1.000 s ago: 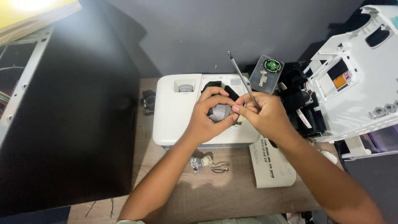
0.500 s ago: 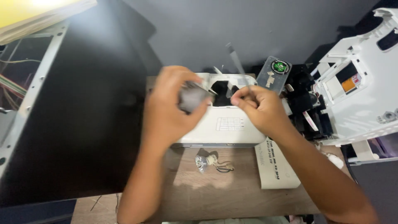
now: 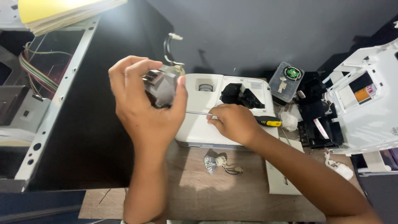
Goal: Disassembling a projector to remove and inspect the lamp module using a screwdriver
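Left hand (image 3: 145, 105) has its grip clamped around a grey lamp module (image 3: 161, 86), right hand (image 3: 234, 123) closed on a screwdriver (image 3: 232, 117).

Biggest stuff first: the black computer case (image 3: 83, 124) hogs the whole left side and its edge sits just beside the left wrist, so not much room that way. On the right a white printer shell (image 3: 369, 112) crowds the table (image 3: 199, 195) edge. In between, the white projector (image 3: 219, 108) sits with its top hatch open, right hand resting on it, yellow-handled screwdriver lying across the lid. The module is lifted off to the projector's left, up in the air. Open wood in front, just a small bulb (image 3: 211, 162) with wires, plus a white booklet (image 3: 284, 176) and a clear plastic box (image 3: 287, 76) behind.
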